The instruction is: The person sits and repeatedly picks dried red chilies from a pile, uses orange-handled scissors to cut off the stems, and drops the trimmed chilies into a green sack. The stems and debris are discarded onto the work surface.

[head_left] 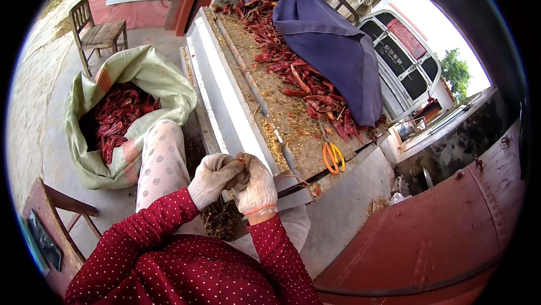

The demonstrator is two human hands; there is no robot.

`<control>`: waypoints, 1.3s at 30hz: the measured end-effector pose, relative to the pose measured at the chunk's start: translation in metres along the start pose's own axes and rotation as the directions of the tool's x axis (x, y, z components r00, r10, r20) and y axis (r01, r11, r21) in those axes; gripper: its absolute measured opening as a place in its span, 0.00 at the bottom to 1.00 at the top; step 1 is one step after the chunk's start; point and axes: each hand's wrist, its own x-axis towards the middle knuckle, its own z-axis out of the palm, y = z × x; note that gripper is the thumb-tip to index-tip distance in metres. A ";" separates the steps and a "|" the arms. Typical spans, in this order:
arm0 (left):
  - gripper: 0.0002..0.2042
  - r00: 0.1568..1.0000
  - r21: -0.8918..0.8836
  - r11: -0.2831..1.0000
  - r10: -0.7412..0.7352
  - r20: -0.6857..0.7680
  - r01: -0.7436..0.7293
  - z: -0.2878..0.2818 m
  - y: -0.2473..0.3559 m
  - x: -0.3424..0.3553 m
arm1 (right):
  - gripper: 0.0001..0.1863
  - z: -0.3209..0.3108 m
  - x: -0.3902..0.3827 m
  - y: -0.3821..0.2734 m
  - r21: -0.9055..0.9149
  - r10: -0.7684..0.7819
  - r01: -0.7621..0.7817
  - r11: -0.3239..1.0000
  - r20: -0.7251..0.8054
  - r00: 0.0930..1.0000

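Note:
My left hand (210, 180) and my right hand (253, 188), both in pale, soiled knit gloves, meet above my lap with fingers pinched together around something small that I cannot make out; a speck of orange-red shows between them. Just beyond them is a truck bed with a white metal edge (214, 113). Dried red chilies (298, 85) are strewn across it with chaff and seeds, partly under a dark purple cloth (332, 51). Orange-handled scissors (329, 157) lie near its right edge. To my left, a pale green woven sack (163, 74) holds many dried red chilies (118, 122).
A wooden chair (98, 35) stands at the back left, another chair (56, 203) close by at lower left with a dark flat object on it. A truck cab (403, 51) rises at the back right. A rusty red metal panel (406, 237) fills the lower right.

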 end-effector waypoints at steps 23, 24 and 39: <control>0.13 0.972 -0.096 0.983 0.135 -0.192 -0.156 -0.127 0.082 0.058 | 0.17 0.005 -0.014 -0.093 -0.901 -0.044 0.322 -0.290 0.348 0.936; 0.12 0.949 -0.084 0.981 0.146 -0.280 -0.176 -0.144 0.099 0.063 | 0.18 0.012 -0.011 -0.105 -0.893 0.001 0.297 -0.338 0.316 0.949; 0.05 0.931 0.293 0.943 0.240 -0.276 -0.157 -0.163 0.124 0.030 | 0.24 0.036 0.189 -0.181 -0.764 -0.317 -0.040 -0.643 0.218 0.923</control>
